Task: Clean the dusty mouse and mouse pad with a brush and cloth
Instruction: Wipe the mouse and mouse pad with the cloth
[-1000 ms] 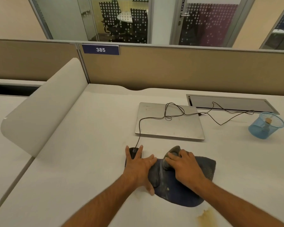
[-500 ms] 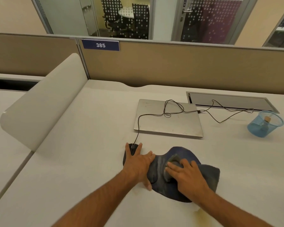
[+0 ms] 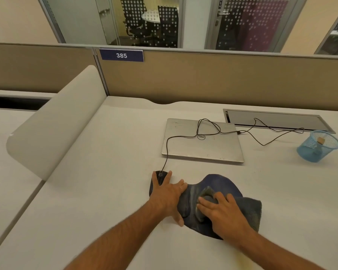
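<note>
The right hand (image 3: pixel 225 214) lies palm-down on a grey cloth (image 3: pixel 249 211), fingers spread and nearly straight, pressing a bunched fold of it onto the dark blue mouse pad (image 3: pixel 220 182). The fingertips point toward 11 o'clock, and the rest of the cloth trails out from under the hand toward 3 o'clock. Grey dusty streaks show on the pad just left of the fingers.

The left hand (image 3: pixel 168 193) sits at 9 o'clock from the right one, flat and spread. Its fingers rest over the black mouse (image 3: pixel 160 175), which lies on the worktop (image 3: pixel 105 191) just beside the pad's left edge, while the thumb reaches down along that edge of the pad, holding it in place. Only the front of the mouse, with its wheel, shows between the fingers.

From the mouse a thin black cable (image 3: pixel 167 151) runs toward 12 o'clock, loops over the lid of a closed silver Dell laptop (image 3: pixel 203 149), and goes on toward 2 o'clock to a cable hatch (image 3: pixel 277 119) set in the worktop. At 2 o'clock from the hands, well apart from them, stands a blue mesh cup (image 3: pixel 318 147) with a small object in it, too small to identify. A curved white divider (image 3: pixel 53 125) rises at 10 o'clock, and a tan partition behind carries a plate reading 385 (image 3: pixel 121 55).
</note>
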Tool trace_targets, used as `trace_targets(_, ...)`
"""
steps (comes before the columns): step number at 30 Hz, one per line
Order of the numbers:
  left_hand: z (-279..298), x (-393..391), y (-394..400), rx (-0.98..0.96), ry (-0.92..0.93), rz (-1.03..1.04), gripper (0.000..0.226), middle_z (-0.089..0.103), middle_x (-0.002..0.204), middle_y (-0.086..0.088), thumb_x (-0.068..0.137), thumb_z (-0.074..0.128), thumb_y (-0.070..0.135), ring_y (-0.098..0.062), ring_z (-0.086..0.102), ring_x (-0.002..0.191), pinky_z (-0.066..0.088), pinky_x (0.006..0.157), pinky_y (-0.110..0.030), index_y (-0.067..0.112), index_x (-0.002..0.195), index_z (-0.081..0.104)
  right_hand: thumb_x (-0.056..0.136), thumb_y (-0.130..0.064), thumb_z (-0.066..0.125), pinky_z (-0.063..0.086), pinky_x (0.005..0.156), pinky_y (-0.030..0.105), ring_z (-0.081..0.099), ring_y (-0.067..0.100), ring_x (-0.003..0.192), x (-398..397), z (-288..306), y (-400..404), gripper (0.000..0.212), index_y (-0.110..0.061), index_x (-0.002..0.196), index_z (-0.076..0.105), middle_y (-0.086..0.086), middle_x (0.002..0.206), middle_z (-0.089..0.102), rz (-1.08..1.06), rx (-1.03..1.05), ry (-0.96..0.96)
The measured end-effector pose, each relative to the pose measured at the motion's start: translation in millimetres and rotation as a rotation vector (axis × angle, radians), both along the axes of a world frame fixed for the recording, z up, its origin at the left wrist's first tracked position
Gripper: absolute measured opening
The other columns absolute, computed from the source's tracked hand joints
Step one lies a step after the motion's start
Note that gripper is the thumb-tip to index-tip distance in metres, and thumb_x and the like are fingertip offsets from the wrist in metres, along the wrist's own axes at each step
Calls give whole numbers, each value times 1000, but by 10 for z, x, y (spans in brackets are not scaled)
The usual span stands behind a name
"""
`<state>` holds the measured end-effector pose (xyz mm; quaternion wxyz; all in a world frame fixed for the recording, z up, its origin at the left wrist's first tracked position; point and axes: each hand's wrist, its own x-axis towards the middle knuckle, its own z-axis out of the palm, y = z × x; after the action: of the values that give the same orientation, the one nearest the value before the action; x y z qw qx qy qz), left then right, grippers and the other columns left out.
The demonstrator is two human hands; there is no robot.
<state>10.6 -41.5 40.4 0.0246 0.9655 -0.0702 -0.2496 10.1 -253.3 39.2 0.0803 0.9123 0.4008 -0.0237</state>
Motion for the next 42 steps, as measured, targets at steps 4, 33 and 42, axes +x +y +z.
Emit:
trace_targets(4, 16, 2, -14, 17, -5, -5, 121, 22, 163, 4, 62, 80, 69, -35, -15, 151, -18, 106, -75, 30, 155, 13, 68, -30, 78, 48, 80, 47, 58, 27, 107, 34, 27, 32, 54, -34, 120, 65, -13, 131, 61, 3, 23, 17)
trace_targets(33, 10, 14, -3, 4, 20, 9, 122, 22, 163, 4, 62, 81, 68, -34, -17, 150, -19, 106, -75, 29, 155, 12, 74, -28, 70, 41, 83, 47, 51, 28, 114, 121, -114, 206, 54, -36, 127, 60, -14, 139, 54, -29, -16, 80)
trace_targets(42, 41, 12, -19, 76, -1, -31, 123, 19, 164, 4, 64, 77, 72, -36, -15, 151, -20, 105, -75, 29, 157, 9, 89, -19, 45, 25, 99, 47, 32, 28, 128, 389, -206, 240, 56, -38, 142, 39, -16, 154, 32, -143, 25, 105)
